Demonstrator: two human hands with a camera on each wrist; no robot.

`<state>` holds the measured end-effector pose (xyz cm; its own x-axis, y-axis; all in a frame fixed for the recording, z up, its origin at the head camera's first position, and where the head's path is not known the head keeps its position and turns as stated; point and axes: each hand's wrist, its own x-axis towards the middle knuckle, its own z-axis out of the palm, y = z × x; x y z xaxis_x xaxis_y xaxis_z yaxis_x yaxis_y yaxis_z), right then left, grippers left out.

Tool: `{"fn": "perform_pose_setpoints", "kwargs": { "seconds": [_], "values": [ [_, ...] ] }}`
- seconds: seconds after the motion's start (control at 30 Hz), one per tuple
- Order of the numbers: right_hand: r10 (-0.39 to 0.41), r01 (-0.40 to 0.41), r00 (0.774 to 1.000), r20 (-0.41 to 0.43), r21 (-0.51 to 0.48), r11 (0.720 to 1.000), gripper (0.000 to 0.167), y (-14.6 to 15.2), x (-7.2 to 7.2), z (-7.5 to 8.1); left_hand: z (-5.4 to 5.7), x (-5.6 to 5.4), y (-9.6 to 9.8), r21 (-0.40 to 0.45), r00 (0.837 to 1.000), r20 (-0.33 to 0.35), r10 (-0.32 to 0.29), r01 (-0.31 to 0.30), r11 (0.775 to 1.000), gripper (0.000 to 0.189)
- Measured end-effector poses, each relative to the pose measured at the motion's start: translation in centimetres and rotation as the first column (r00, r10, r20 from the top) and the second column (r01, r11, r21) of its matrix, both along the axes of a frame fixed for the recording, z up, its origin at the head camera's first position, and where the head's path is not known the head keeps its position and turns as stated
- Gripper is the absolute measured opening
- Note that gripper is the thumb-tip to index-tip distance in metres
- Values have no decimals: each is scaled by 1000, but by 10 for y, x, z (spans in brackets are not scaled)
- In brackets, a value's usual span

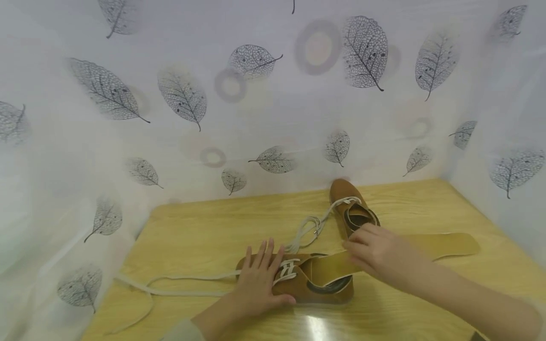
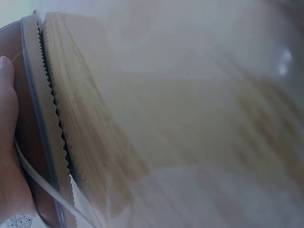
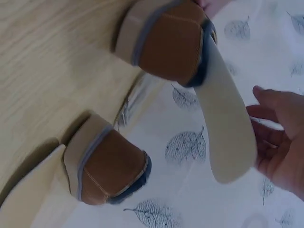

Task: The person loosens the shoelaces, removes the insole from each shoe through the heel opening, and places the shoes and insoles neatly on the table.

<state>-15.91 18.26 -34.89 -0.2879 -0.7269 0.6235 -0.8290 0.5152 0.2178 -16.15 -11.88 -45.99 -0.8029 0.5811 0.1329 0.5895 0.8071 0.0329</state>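
Observation:
A brown lace-up shoe [image 1: 307, 290] lies on its side-to-side length with its toe to the left in the head view. My left hand [image 1: 257, 279] rests on its front, fingers straight and spread. A tan insole [image 1: 334, 266] sticks out of the shoe's opening, one end inside. Beside that insole is my right hand [image 1: 384, 253]; in the right wrist view its loosely bent fingers [image 3: 266, 135] touch the insole's edge [image 3: 228, 128], with the thumb apart from it. The left wrist view shows the shoe's ridged sole edge [image 2: 47, 118].
Behind the right hand stands a second brown shoe [image 1: 343, 203], toe away. A second insole [image 1: 452, 242] lies on the wooden table [image 1: 192, 227] at right. Long pale laces [image 1: 183, 292] trail leftward. A leaf-printed curtain [image 1: 273, 109] surrounds the table's back and sides.

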Motion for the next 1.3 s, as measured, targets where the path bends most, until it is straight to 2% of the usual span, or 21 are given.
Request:
{"fn": "perform_pose_setpoints", "kwargs": {
  "seconds": [0.07,0.13,0.23,0.3,0.4,0.53,0.73,0.87,1.07,1.3],
  "values": [
    [68,-61,994,-82,94,994,29,-5,3,-5,-1,0,0,-2,1000,-4,0,0,1000,110],
    [105,-71,984,-144,222,972,19,-8,6,-11,-1,0,0,0,1000,-7,-4,4,1000,109],
    [133,-36,964,-228,385,922,24,-10,11,-19,-2,-1,-1,-3,1000,-12,-6,6,1000,108],
    [139,-11,953,-271,424,906,32,-11,13,-23,-2,-1,-1,-3,1000,-13,-7,7,1000,108],
    [133,2,947,-293,419,908,60,-12,14,-28,-3,-1,0,1,1000,-13,-4,4,1000,109],
    [121,5,948,-293,396,918,67,-9,15,-29,-4,-1,0,11,1000,-10,-4,4,1000,108],
    [101,10,938,-332,318,948,60,7,14,-22,-2,-1,1,7,1000,-5,3,-3,1000,107],
    [112,-18,933,-342,267,964,53,19,14,-16,-1,-1,1,-1,1000,-9,13,-13,1000,109],
    [107,-3,934,-340,291,957,47,24,17,-14,1,0,1,-9,1000,1,18,-18,1000,109],
    [119,11,921,-371,331,944,53,0,14,-31,1,0,1,-2,1000,21,17,-17,1000,109]
  ]
}}
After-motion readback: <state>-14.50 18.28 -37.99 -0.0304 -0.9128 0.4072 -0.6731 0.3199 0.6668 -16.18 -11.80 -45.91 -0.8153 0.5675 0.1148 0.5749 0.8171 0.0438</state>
